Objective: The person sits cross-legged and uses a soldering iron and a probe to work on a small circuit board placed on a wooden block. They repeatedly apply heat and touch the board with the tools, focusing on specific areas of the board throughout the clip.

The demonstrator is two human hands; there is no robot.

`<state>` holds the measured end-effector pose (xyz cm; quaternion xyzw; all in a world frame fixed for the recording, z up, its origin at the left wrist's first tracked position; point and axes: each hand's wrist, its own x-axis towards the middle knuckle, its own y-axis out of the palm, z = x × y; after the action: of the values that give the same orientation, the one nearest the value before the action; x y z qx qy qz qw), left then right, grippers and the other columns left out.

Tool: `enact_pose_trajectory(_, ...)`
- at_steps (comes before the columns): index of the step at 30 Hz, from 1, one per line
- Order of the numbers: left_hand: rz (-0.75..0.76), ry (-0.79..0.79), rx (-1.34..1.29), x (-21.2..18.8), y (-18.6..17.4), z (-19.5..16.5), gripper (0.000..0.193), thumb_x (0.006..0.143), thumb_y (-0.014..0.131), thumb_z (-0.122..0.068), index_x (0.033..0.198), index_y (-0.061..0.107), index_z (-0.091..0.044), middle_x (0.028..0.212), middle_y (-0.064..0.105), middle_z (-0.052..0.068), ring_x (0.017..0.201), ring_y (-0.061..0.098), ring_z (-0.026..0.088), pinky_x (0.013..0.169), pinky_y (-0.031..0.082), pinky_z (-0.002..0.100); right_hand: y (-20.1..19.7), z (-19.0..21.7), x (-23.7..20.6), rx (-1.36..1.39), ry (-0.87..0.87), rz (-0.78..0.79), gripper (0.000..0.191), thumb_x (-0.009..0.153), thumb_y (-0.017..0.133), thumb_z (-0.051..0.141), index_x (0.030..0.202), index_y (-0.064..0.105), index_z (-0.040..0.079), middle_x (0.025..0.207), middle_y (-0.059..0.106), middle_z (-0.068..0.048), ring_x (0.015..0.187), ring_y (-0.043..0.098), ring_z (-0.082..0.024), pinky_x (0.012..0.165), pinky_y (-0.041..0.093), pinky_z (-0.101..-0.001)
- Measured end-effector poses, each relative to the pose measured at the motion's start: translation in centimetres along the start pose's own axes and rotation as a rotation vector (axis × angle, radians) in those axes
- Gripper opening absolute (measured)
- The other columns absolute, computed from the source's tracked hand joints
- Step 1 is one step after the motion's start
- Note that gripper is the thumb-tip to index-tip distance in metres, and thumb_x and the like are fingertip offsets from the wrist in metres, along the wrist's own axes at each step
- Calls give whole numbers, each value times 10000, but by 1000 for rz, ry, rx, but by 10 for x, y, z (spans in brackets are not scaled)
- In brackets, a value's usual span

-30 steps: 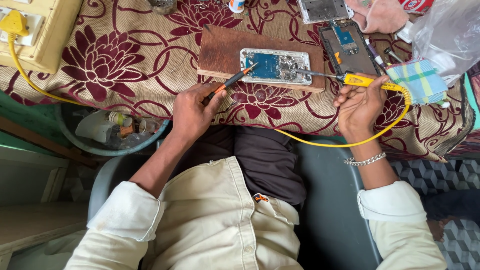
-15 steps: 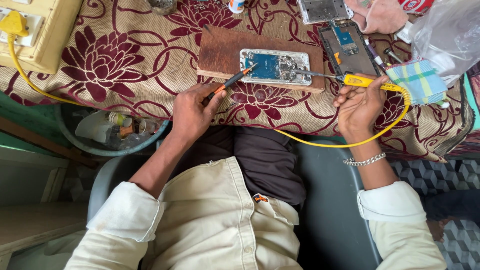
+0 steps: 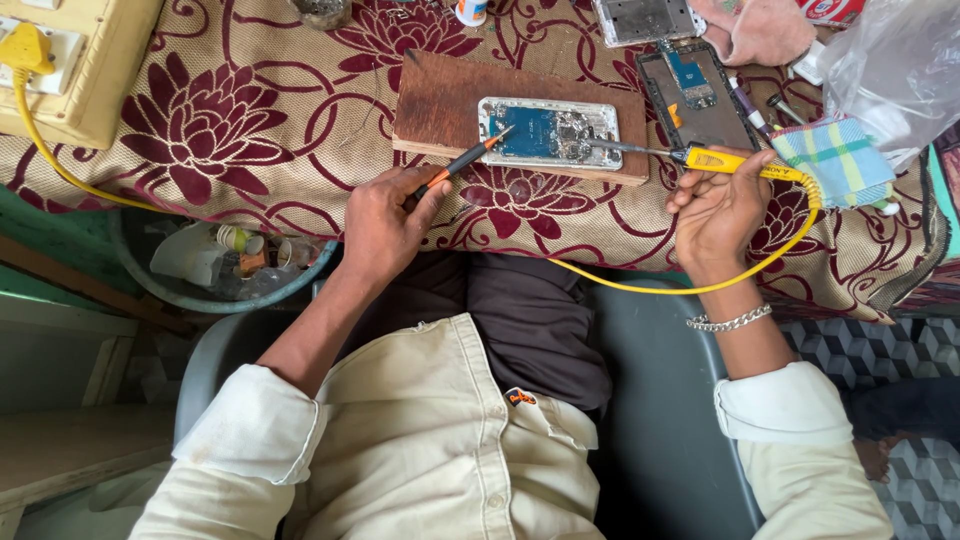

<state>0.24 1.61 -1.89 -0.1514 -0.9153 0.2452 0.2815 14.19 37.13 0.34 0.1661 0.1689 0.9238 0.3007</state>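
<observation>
The left hand (image 3: 385,222) is closed around a slim black-and-orange screwdriver (image 3: 462,161), whose tip rests on the left part of an opened phone (image 3: 549,132). The phone lies back-open, blue board showing, on a brown wooden block (image 3: 440,105) at about 12 o'clock on the bench (image 3: 250,130), which is covered with a cream cloth printed with maroon flowers.

The right hand (image 3: 722,205) is curled tight around the yellow handle of a soldering iron (image 3: 715,159); its thin metal tip reaches to 9 o'clock and touches the right part of the phone's board. The iron's yellow cable (image 3: 690,288) loops down from the handle and across the bench edge towards the person's lap.

At 1 o'clock from the block lies a second phone frame (image 3: 695,95), dark, with a blue part inside. A checked cloth (image 3: 835,160) sits at 3 o'clock of the right hand. At 10 o'clock stands a cream socket box (image 3: 95,70) with a yellow plug (image 3: 25,50).
</observation>
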Motion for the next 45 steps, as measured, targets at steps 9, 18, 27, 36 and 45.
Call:
enact_pose_trajectory(9, -2, 3, 1, 0, 0, 0, 289, 949, 773, -265, 1133, 789, -43, 814, 729, 117, 559, 626, 188, 506, 471, 360, 0, 1, 0, 14, 12, 2, 633, 1072, 499, 629, 1196, 606, 17, 795, 626, -119, 633, 577, -233, 590, 497, -375)
enact_pose_trajectory(18, 0, 9, -2, 0, -1, -1, 291, 954, 769, -273, 1133, 786, -44, 823, 726, 123, 580, 639, 201, 524, 481, 365, 2, 2, -1, 13, 16, 2, 636, 1066, 506, 634, 1193, 606, 19, 801, 626, -121, 640, 578, -234, 596, 498, -376)
enact_pose_trajectory(27, -14, 12, -28, -1, -2, -3, 279, 950, 773, -258, 1133, 782, -47, 833, 721, 133, 604, 648, 211, 549, 487, 363, 3, 1, -1, -2, 6, 5, 637, 1073, 497, 629, 1185, 602, 10, 803, 623, -129, 642, 577, -239, 594, 497, -380)
enact_pose_trajectory(36, -6, -9, -18, 0, -1, -3, 278, 945, 774, -264, 1125, 786, -52, 835, 732, 120, 575, 637, 198, 523, 479, 361, 3, 2, 0, 3, 7, 22, 635, 1087, 482, 620, 1196, 605, 7, 810, 629, -130, 639, 575, -240, 597, 499, -382)
enact_pose_trajectory(45, 15, -36, -5, 1, 0, -1, 299, 944, 767, -292, 1125, 785, -55, 833, 734, 112, 563, 629, 198, 516, 472, 365, 3, 3, 0, 21, 15, 46, 641, 1098, 447, 615, 1228, 601, 6, 830, 644, -129, 651, 588, -241, 607, 511, -385)
